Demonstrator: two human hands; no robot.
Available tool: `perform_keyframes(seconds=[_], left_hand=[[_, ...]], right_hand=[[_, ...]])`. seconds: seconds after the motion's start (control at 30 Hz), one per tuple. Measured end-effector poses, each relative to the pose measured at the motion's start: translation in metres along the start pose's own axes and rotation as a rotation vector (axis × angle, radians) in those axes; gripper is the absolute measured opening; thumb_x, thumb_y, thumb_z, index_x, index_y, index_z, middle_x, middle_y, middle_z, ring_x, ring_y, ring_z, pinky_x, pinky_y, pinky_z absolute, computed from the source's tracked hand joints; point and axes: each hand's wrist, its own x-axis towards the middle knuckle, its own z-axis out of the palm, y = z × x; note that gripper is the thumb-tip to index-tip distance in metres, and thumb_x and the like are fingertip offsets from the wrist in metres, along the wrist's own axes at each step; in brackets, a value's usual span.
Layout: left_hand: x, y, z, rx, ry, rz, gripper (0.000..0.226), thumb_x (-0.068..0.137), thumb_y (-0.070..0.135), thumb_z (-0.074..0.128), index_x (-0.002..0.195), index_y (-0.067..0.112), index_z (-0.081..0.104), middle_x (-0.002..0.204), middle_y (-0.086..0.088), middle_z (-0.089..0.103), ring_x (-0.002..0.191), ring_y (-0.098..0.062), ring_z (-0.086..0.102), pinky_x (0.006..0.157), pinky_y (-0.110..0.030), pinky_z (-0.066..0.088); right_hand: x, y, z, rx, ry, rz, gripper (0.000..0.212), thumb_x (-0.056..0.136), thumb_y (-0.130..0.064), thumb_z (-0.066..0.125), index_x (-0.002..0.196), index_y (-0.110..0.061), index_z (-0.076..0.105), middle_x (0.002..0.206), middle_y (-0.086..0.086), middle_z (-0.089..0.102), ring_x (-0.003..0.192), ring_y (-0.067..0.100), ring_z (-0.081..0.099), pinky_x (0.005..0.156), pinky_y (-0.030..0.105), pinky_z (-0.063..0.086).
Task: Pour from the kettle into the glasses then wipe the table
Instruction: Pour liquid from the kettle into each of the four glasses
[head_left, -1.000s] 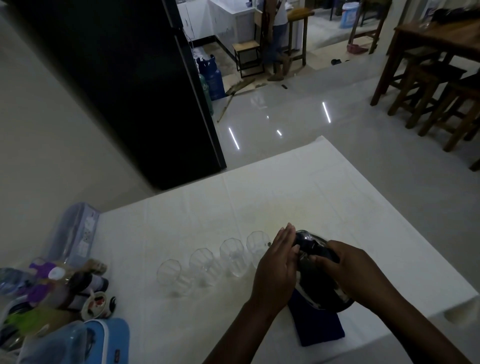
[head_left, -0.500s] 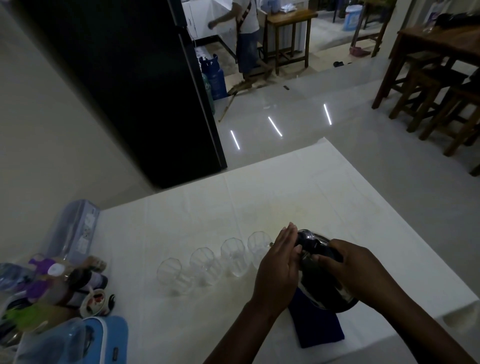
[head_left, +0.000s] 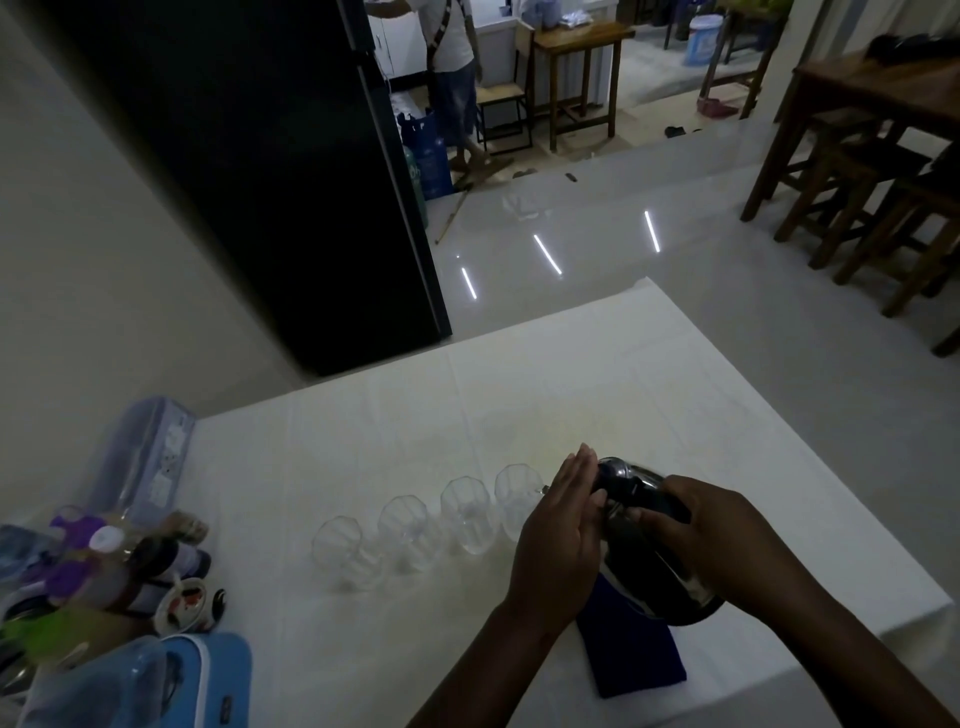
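A dark shiny kettle (head_left: 660, 566) is tilted to the left over the white table (head_left: 571, 405), its spout close to the rightmost glass (head_left: 514, 501). My right hand (head_left: 711, 540) grips the kettle's handle. My left hand (head_left: 561, 530) lies flat with straight fingers against the kettle's lid side. Several clear glasses stand in a row running left: one (head_left: 462, 514), another (head_left: 405, 538), and the leftmost (head_left: 340, 551). A dark blue cloth (head_left: 634, 654) lies folded on the table under the kettle. Whether liquid is flowing is too dim to tell.
At the table's left end stand bottles (head_left: 104, 561), a small cup (head_left: 184, 605), a blue case (head_left: 208, 675) and a clear box (head_left: 145, 457). A black fridge (head_left: 249, 171) stands behind. A person (head_left: 452, 67) moves in the far room. Wooden stools (head_left: 878, 208) stand at right.
My hands and the kettle have hardly moved. The person in the far room has shifted to the left, toward the fridge.
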Motion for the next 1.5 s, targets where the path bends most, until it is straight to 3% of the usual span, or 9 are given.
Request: perform_keyframes(seconds=[0.17,0.73,0.9,1.1,1.23,1.4,1.5], left_hand=[[-0.001,0.001,0.0,-0.007,-0.002,-0.004,0.055,0.096,0.049,0.022,0.146,0.026,0.026,0.151,0.016,0.025,0.139,0.006,0.016,0.114,-0.022,0.021],[-0.001,-0.001,0.0,-0.01,0.007,-0.011,0.066,0.092,0.063,0.014,0.146,0.029,0.025,0.151,0.017,0.024,0.138,0.006,0.016,0.114,-0.023,0.021],[-0.002,-0.001,0.0,0.03,-0.007,0.018,0.068,0.092,0.062,0.013,0.147,0.024,0.026,0.153,0.012,0.025,0.14,0.004,0.015,0.114,-0.023,0.02],[-0.004,-0.001,0.001,0.142,-0.061,0.066,0.064,0.093,0.056,0.012,0.147,0.023,0.024,0.154,0.012,0.021,0.141,0.003,0.01,0.114,-0.019,0.015],[-0.004,-0.002,0.006,0.214,-0.095,0.101,0.065,0.093,0.056,0.01,0.147,0.022,0.025,0.155,0.011,0.021,0.142,0.001,0.008,0.114,-0.021,0.014],[0.003,0.001,0.013,0.299,-0.138,0.175,0.063,0.095,0.05,0.014,0.145,0.016,0.03,0.155,0.003,0.025,0.143,-0.005,0.01,0.114,-0.026,0.018],[0.012,0.007,0.016,0.342,-0.164,0.241,0.063,0.094,0.045,0.014,0.144,0.011,0.033,0.154,-0.003,0.028,0.143,-0.011,0.013,0.114,-0.028,0.019]], right_hand=[[0.001,-0.001,0.0,-0.021,0.011,0.029,0.024,0.085,-0.032,0.061,0.108,-0.028,0.064,0.08,-0.015,0.056,0.066,-0.004,0.049,0.057,0.013,0.035],[0.001,-0.005,-0.001,-0.048,0.004,0.04,0.024,0.084,-0.034,0.061,0.107,-0.028,0.064,0.083,-0.011,0.059,0.072,0.007,0.055,0.059,0.014,0.037],[-0.004,0.001,0.004,0.051,0.004,0.017,0.016,0.084,-0.032,0.063,0.086,-0.044,0.053,0.067,-0.024,0.051,0.064,-0.007,0.049,0.054,0.012,0.032],[-0.012,0.02,0.021,0.145,0.062,0.05,0.022,0.083,-0.027,0.065,0.072,-0.041,0.052,0.064,-0.017,0.057,0.063,-0.002,0.054,0.053,0.014,0.034],[-0.016,0.036,0.029,0.211,0.099,0.083,0.02,0.082,-0.022,0.066,0.066,-0.029,0.057,0.06,-0.001,0.062,0.059,0.009,0.059,0.052,0.023,0.043],[-0.017,0.056,0.038,0.323,0.16,0.123,0.027,0.082,-0.021,0.067,0.058,-0.02,0.053,0.05,-0.001,0.053,0.046,0.006,0.049,0.047,0.023,0.035],[-0.017,0.064,0.041,0.432,0.193,0.138,0.031,0.082,-0.021,0.066,0.057,-0.015,0.05,0.05,-0.001,0.049,0.043,0.003,0.048,0.04,0.015,0.037]])
